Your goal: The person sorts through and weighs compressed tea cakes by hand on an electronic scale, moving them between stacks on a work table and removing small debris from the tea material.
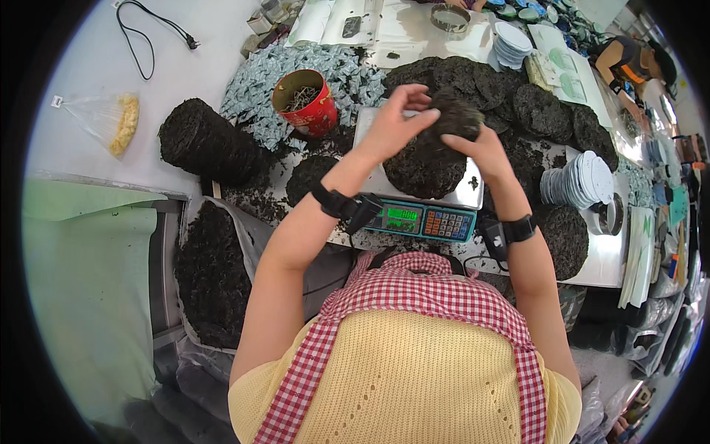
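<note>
My right hand (pixel 482 152) grips the lower right edge of a dark round dried cake (pixel 457 116), apparently pressed seaweed, which is tilted and blurred. My left hand (pixel 405 119) is at the cake's left edge, fingers apart, its thumb tip overlapping the edge; whether it touches is unclear. Below them another dark cake (pixel 424 175) lies on the steel pan of a digital scale (pixel 474 194). The scale's keypad and lit green display (pixel 402 213) face me. Overlapping round cakes (pixel 471 83) spread behind my hands.
Left of the scale are a red tin (pixel 321 119) of thin strips, a heap of foil sachets (pixel 249 83) and a toppled cake stack (pixel 216 144). White discs (pixel 588 177) are stacked at right. A sack of dark material (pixel 213 272) stands left; another person (pixel 632 66) works upper right.
</note>
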